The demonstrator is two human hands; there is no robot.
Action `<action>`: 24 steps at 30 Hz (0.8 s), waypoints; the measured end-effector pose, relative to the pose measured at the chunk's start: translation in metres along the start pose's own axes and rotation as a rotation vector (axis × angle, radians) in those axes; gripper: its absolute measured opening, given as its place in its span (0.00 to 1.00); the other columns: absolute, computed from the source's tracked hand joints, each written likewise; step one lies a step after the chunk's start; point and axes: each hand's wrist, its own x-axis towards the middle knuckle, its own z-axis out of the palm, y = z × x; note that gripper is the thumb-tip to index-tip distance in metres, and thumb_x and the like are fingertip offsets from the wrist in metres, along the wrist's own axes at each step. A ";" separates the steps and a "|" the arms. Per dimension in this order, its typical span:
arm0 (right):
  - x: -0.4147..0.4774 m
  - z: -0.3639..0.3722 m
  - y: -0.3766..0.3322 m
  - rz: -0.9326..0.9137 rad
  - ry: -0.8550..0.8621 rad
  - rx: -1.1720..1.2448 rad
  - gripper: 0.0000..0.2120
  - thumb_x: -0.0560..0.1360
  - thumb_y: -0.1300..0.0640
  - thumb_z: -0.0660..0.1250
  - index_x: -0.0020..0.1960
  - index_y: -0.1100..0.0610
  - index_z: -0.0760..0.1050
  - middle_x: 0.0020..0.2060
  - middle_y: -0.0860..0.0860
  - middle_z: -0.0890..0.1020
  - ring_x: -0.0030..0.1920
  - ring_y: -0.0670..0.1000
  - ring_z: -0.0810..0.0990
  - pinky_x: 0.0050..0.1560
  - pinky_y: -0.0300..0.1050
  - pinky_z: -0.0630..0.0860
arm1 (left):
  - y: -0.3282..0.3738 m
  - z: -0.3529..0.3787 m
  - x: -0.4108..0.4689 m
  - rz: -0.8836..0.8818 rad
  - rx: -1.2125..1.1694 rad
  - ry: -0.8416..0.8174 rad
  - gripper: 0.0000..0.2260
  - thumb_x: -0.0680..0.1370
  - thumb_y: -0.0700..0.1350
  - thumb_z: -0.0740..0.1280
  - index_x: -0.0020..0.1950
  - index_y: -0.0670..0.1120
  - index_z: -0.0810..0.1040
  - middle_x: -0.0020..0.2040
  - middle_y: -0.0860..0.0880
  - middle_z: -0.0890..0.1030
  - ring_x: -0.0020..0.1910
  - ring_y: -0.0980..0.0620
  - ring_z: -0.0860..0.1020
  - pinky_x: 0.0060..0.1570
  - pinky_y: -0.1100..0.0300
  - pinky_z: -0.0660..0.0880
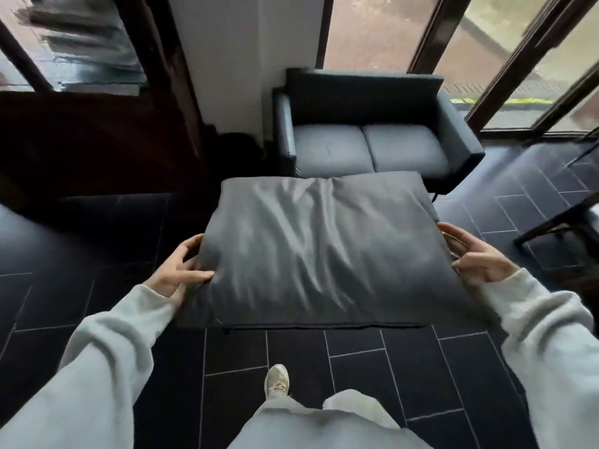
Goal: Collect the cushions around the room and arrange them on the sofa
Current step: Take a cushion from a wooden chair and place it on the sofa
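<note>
A large dark grey cushion is held flat in the air in front of me, its zip edge nearest me. My left hand grips its left edge and my right hand grips its right edge. Beyond it stands a dark two-seat sofa against the window, with two seat pads and no loose cushions on it. The cushion hides the sofa's front edge.
Dark tiled floor lies underfoot. A dark wooden door is on the left, and tall windows stand behind the sofa. A dark furniture leg juts in at the right. My shoe steps forward.
</note>
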 end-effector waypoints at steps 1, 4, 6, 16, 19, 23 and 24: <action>0.005 -0.001 -0.006 -0.012 0.057 0.019 0.32 0.78 0.82 0.45 0.64 0.55 0.76 0.52 0.50 0.87 0.44 0.46 0.88 0.39 0.37 0.83 | 0.011 0.004 0.013 0.003 -0.001 -0.030 0.44 0.63 0.29 0.72 0.78 0.47 0.66 0.65 0.41 0.81 0.64 0.46 0.81 0.61 0.50 0.80; 0.033 -0.011 -0.021 -0.031 0.241 0.068 0.18 0.83 0.73 0.55 0.66 0.58 0.74 0.42 0.50 0.86 0.33 0.46 0.85 0.29 0.38 0.80 | 0.035 0.027 0.057 -0.027 -0.014 -0.069 0.47 0.57 0.24 0.70 0.75 0.49 0.69 0.61 0.42 0.82 0.57 0.48 0.83 0.48 0.58 0.84; 0.057 -0.024 -0.017 -0.043 0.320 0.054 0.17 0.83 0.70 0.61 0.69 0.57 0.73 0.37 0.48 0.86 0.29 0.44 0.83 0.26 0.37 0.78 | 0.041 0.044 0.086 -0.059 0.035 -0.087 0.49 0.54 0.23 0.69 0.74 0.45 0.70 0.58 0.43 0.82 0.54 0.52 0.83 0.45 0.61 0.83; 0.184 -0.114 -0.053 -0.100 0.305 -0.171 0.31 0.56 0.61 0.86 0.59 0.51 0.87 0.57 0.54 0.89 0.57 0.56 0.88 0.58 0.50 0.83 | 0.073 0.158 0.247 -0.116 0.138 -0.055 0.51 0.47 0.21 0.62 0.71 0.42 0.73 0.55 0.40 0.83 0.54 0.43 0.82 0.37 0.56 0.84; 0.226 -0.144 -0.084 -0.134 0.353 -0.269 0.33 0.60 0.67 0.85 0.63 0.51 0.82 0.59 0.55 0.87 0.55 0.51 0.87 0.61 0.49 0.83 | 0.093 0.202 0.291 -0.108 0.133 0.017 0.49 0.49 0.21 0.63 0.69 0.49 0.75 0.58 0.40 0.81 0.58 0.41 0.81 0.41 0.53 0.82; 0.276 -0.186 -0.133 -0.228 0.418 -0.186 0.35 0.63 0.67 0.85 0.68 0.56 0.80 0.59 0.56 0.87 0.61 0.57 0.85 0.66 0.56 0.79 | 0.127 0.264 0.347 -0.068 0.044 0.088 0.42 0.52 0.26 0.73 0.65 0.46 0.75 0.56 0.40 0.83 0.56 0.42 0.82 0.47 0.50 0.79; 0.288 -0.198 -0.144 -0.261 0.431 -0.169 0.33 0.65 0.68 0.83 0.68 0.56 0.80 0.59 0.57 0.86 0.62 0.59 0.84 0.68 0.58 0.78 | 0.136 0.279 0.359 -0.051 0.018 0.111 0.40 0.54 0.28 0.77 0.64 0.45 0.75 0.57 0.39 0.84 0.54 0.44 0.84 0.47 0.52 0.80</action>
